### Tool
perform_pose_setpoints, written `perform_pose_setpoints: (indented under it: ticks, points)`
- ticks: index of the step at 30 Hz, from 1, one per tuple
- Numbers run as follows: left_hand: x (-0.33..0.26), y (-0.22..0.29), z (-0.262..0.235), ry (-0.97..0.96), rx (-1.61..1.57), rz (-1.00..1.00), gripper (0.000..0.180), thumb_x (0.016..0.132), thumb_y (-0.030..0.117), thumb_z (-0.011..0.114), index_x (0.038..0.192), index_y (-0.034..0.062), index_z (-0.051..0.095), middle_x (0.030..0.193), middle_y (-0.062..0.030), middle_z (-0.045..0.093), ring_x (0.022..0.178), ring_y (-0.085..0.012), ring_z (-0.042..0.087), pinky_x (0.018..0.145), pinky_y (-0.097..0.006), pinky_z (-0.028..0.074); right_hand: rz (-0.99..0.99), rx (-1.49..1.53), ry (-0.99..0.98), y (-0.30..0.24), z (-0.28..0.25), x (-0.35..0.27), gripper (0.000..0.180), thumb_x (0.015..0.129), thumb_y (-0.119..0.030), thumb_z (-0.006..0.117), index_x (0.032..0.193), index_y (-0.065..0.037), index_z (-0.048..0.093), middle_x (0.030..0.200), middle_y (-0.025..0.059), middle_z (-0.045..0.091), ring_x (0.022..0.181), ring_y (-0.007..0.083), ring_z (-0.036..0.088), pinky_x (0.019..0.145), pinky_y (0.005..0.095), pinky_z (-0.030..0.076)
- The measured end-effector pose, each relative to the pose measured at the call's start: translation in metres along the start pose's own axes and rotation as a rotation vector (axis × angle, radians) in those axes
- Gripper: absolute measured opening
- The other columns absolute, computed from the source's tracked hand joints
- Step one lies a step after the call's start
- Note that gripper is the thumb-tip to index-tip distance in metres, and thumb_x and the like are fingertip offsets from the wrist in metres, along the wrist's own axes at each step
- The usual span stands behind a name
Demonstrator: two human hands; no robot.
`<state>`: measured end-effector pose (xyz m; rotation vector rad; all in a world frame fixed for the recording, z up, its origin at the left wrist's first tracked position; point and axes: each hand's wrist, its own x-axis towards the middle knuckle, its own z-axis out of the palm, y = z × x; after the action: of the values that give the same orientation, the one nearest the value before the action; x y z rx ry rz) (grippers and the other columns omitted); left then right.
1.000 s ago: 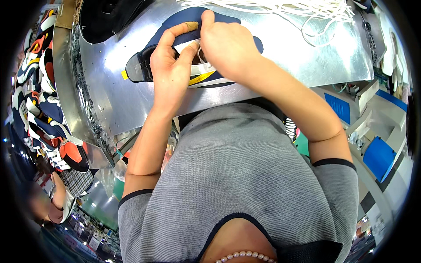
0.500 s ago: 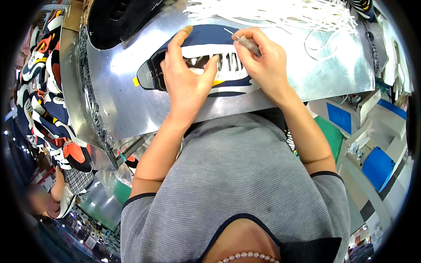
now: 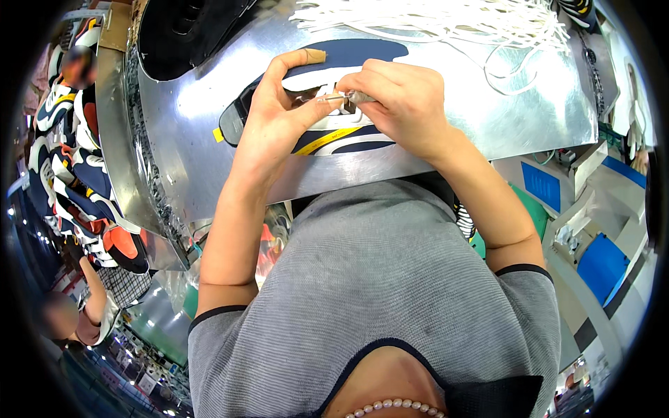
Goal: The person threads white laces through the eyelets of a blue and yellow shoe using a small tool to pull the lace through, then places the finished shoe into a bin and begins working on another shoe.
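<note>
A navy, white and yellow sneaker upper (image 3: 359, 52) lies across the metal tabletop, its dark heel part to the left. My left hand (image 3: 268, 122) grips it, the index finger, with a tan fingertip cover, over the far navy side. My left thumb reaches across the lacing gap. In my right hand (image 3: 411, 101) is a thin metal hook tool (image 3: 359, 96) with a pale wrapped handle. Its shaft points left and meets the left thumb tip above the lacing gap. The fingers partly hide the eyelets, and I cannot make out whether the tip holds a lace.
White shoelaces (image 3: 446, 24) lie in a loose heap at the far right of the metal tabletop (image 3: 516, 122). A black shoe-shaped piece (image 3: 185, 35) sits at the far left. Stacked sneakers (image 3: 87, 167) line the left side, with another person (image 3: 87, 317) below them.
My right hand has brought the hook tool left and nearer, from the far side of the upper to the lacing gap. My left hand has shifted, its thumb now against the tool.
</note>
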<state>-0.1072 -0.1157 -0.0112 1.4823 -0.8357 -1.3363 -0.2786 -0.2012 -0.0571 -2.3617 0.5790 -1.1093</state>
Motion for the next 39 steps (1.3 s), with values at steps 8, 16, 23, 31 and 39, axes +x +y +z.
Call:
perform_pose_setpoints:
  ticks: [8,16,23,31,39]
  points:
    - [0.018,-0.011,0.006,0.114,0.032,0.062,0.043,0.095,0.016,0.065,0.131,0.0005,0.046,0.086,-0.0131,0.070,0.080,-0.0152,0.067,0.075,-0.028,0.052,-0.132,0.468,0.014,-0.065,-0.023,-0.014,0.013,0.073,-0.010,0.076,0.084,-0.015,0.074,0.060,-0.0008,0.056,0.049,0.0157,0.057,0.045,0.0291,0.042]
    - [0.021,-0.008,0.012,0.137,0.144,0.096,0.044,0.097,0.020,0.063,0.132,-0.0001,0.044,0.090,-0.0147,0.072,0.088,-0.0187,0.069,0.082,-0.030,0.052,0.238,0.315,-0.224,-0.037,-0.012,-0.029,0.025,0.079,-0.014,0.075,0.103,-0.013,0.070,0.083,0.0024,0.070,0.061,0.0199,0.063,0.056,0.0287,0.050]
    - [-0.038,-0.013,0.003,0.170,0.806,0.496,0.035,0.090,0.009,0.067,0.121,-0.0011,0.055,0.107,-0.0208,0.068,0.096,-0.0328,0.068,0.082,-0.036,0.053,0.923,0.483,-0.148,-0.041,-0.037,-0.051,0.018,0.085,-0.016,0.076,0.101,-0.006,0.075,0.078,0.0037,0.070,0.065,0.0102,0.062,0.059,0.0239,0.047]
    - [-0.034,-0.017,0.000,0.153,0.809,0.421,0.024,0.089,0.008,0.070,0.110,-0.0002,0.064,0.096,-0.0132,0.071,0.082,-0.0237,0.069,0.073,-0.030,0.052,0.845,0.583,0.001,-0.045,0.001,-0.031,0.017,0.084,-0.017,0.076,0.089,-0.002,0.071,0.071,0.0053,0.068,0.061,0.0070,0.058,0.057,0.0249,0.047]
    - [-0.029,-0.016,0.008,0.169,0.893,0.374,0.027,0.087,0.018,0.075,0.104,0.0006,0.064,0.094,-0.0123,0.071,0.077,-0.0253,0.069,0.069,-0.030,0.051,0.702,0.561,0.064,-0.033,0.009,-0.016,0.019,0.087,-0.017,0.074,0.093,-0.001,0.067,0.070,0.0042,0.066,0.061,0.0067,0.055,0.057,0.0243,0.045]
